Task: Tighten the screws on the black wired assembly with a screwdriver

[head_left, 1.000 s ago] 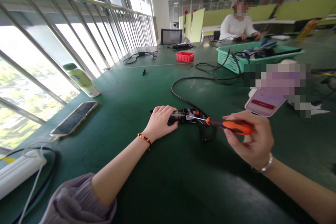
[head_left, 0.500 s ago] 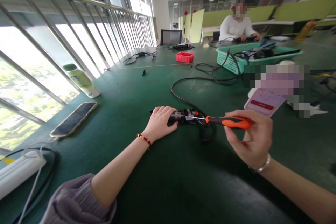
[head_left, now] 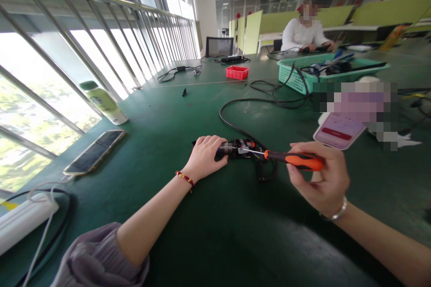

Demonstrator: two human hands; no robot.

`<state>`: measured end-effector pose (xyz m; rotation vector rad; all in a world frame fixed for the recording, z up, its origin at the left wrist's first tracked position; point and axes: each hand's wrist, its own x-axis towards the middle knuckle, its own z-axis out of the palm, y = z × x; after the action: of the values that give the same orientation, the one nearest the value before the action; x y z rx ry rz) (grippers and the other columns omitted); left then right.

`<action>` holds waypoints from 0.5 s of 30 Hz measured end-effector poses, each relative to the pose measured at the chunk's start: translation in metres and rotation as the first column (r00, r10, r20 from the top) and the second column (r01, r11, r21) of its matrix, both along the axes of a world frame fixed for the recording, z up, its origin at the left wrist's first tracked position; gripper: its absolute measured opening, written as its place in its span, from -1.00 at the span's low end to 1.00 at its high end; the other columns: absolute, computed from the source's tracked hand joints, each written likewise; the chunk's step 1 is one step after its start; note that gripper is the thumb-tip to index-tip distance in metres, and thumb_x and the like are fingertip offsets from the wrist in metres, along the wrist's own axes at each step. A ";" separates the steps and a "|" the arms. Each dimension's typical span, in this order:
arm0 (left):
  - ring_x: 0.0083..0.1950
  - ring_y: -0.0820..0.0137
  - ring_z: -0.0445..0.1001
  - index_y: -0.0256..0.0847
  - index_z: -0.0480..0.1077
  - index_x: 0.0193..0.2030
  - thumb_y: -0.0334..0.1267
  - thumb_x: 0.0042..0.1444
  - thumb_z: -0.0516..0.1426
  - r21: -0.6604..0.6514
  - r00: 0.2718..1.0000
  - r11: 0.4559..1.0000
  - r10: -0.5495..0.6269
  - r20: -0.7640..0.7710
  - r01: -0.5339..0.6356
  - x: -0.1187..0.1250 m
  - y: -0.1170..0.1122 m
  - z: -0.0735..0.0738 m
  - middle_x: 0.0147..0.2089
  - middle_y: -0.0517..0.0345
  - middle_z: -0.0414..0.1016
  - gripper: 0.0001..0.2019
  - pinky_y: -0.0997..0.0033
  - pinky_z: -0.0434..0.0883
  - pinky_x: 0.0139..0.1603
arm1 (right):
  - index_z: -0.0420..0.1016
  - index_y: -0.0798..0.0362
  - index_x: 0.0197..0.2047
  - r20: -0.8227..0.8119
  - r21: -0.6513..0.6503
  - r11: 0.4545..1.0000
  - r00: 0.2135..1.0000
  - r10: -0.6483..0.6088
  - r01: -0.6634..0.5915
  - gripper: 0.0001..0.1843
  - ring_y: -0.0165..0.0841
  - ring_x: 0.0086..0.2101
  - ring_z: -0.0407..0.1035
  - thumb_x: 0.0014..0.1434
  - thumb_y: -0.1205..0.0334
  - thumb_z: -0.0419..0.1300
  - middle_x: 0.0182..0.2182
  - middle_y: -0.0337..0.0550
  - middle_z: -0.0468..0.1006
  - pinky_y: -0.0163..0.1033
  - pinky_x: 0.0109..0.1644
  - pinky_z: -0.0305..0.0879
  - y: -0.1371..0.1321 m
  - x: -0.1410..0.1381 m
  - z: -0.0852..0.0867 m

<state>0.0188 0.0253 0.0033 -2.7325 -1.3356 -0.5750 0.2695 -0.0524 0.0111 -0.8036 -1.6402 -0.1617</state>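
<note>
Left hand (head_left: 206, 156) is clamped down over the small black connector (head_left: 239, 149) mid-desk. Right hand (head_left: 322, 180) pinches the orange screwdriver (head_left: 292, 159), tip on the connector.

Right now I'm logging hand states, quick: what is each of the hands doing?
Left hand: closed over the small black device, pressing it down.
Right hand: closed on the orange screwdriver.

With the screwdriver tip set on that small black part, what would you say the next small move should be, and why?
Probably a slow turn of the screwdriver in the right hand. Its tip seems to sit on top of the black part, and the left hand presses that part's left end to the green table, so it looks braced.
</note>
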 end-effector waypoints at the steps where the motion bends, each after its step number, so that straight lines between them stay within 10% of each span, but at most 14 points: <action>1: -0.03 0.25 0.37 -0.19 0.31 -0.01 -0.18 0.11 0.08 0.000 1.000 1.000 -0.001 -0.001 0.001 0.000 0.000 0.000 -0.05 0.11 0.45 -0.69 0.16 0.22 0.10 | 0.38 -0.01 -0.06 0.026 -0.001 1.000 1.000 -0.003 0.003 -0.56 -0.29 -0.34 0.45 -0.04 0.43 0.26 -0.28 -0.13 0.48 -0.15 -0.34 0.44 -0.001 0.000 0.000; 15: -0.03 0.24 0.37 -0.18 0.31 -0.01 -0.19 0.11 0.09 0.001 1.000 1.000 0.002 0.004 -0.002 0.000 -0.001 0.000 -0.06 0.11 0.45 -0.70 0.16 0.23 0.09 | 0.38 -0.01 -0.06 0.005 -0.013 1.000 1.000 0.020 -0.020 -0.54 -0.27 -0.31 0.47 -0.06 0.44 0.29 -0.28 -0.14 0.50 -0.16 -0.33 0.47 -0.001 0.001 -0.001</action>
<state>0.0191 0.0244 0.0033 -2.7301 -1.3387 -0.5809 0.2706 -0.0536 0.0099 -0.7973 -1.6546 -0.1393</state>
